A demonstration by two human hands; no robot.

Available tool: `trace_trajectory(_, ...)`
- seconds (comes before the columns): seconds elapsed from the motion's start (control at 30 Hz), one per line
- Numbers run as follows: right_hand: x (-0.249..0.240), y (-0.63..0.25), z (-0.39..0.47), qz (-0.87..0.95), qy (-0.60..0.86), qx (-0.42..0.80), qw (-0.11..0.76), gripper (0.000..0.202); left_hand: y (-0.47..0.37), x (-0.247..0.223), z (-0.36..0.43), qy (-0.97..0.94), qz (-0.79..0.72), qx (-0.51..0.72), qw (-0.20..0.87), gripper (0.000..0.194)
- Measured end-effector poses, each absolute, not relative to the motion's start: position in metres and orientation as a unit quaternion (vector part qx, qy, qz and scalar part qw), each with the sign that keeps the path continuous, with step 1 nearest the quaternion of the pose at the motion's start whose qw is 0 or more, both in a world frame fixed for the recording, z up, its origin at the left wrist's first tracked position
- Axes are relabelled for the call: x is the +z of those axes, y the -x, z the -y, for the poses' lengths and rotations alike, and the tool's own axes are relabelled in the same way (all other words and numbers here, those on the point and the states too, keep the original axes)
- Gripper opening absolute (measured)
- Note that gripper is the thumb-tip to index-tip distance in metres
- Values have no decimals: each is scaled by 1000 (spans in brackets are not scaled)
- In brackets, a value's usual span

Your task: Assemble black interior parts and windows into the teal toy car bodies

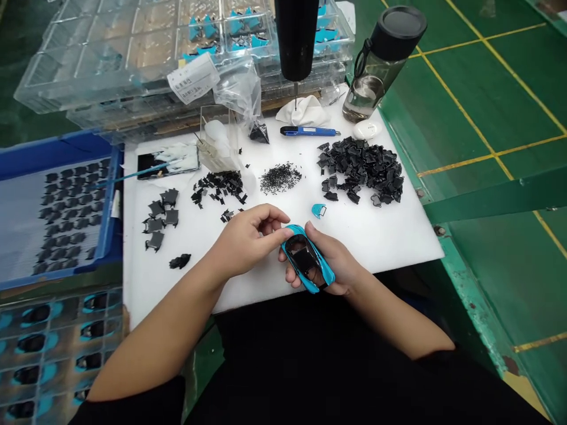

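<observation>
A blue and black toy car body (pixel 305 255) rests tilted in my right hand (pixel 334 257), whose fingers wrap under it and whose thumb lies along its side. My left hand (pixel 252 236) is closed at the car body's far end, with the thumb pressed on the blue edge and the fingers curled. Just beyond my hands lies a small blue part (pixel 318 211) with a thin dark frame. A pile of tiny black screws (pixel 280 178) is farther off, beneath a black upright screwdriver (pixel 296 41). To its left are small black pieces (pixel 220 188).
Black moulded parts (pixel 363 168) are heaped on the right of the white board (pixel 376 236). Behind lie a blue cutter knife (pixel 309 131) and a water bottle (pixel 383 62). Clear trays (pixel 101 82) stack at the back. A blue bin (pixel 18 165) stands left.
</observation>
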State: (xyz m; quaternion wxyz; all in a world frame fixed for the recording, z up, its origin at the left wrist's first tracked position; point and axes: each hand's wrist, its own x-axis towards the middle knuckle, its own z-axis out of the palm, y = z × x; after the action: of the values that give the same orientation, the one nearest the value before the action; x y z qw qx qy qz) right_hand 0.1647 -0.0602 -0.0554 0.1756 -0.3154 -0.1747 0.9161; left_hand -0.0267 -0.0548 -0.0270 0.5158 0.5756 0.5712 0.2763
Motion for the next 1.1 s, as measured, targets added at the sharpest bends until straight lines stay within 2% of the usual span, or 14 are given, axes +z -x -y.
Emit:
trace_trajectory(0.1, -57, -166, 61, 182, 312, 915, 180, 68, 25, -27, 55, -553, -553, 287, 553, 28)
trace_trajectory(0.27, -59, -165, 63, 180, 298, 913, 213, 61, 23, -24, 53, -575, -559, 266, 535, 23)
trace_trajectory(0.4, -58, -163, 64, 187, 294, 912, 217, 58, 24, -22, 53, -565, -531, 265, 573, 22)
trace_trajectory(0.53, -59, -163, 67, 207, 315, 900, 218, 62, 22, -21, 53, -543, -529, 272, 592, 20)
trace_trajectory(0.7, -56, -161, 70, 161, 312, 904, 244, 58, 21, -16, 51, -540, -508, 283, 608, 25)
trace_trajectory(0.8, -49, -157, 69, 124, 287, 915, 254, 55, 34, -2, 51, -580, -537, 299, 534, 32)
trace_trajectory(0.97, -41, -152, 63, 88, 296, 906, 290, 50, 86, 36, 76, -600, -676, 323, 281, 30)
trace_trajectory(1.03, -43, -151, 62, 83, 307, 899, 301, 48, 104, 39, 93, -591, -731, 287, 185, 27)
trace_trajectory(1.1, -47, -150, 61, 85, 310, 898, 302, 47, 111, 28, 107, -594, -760, 225, 140, 24)
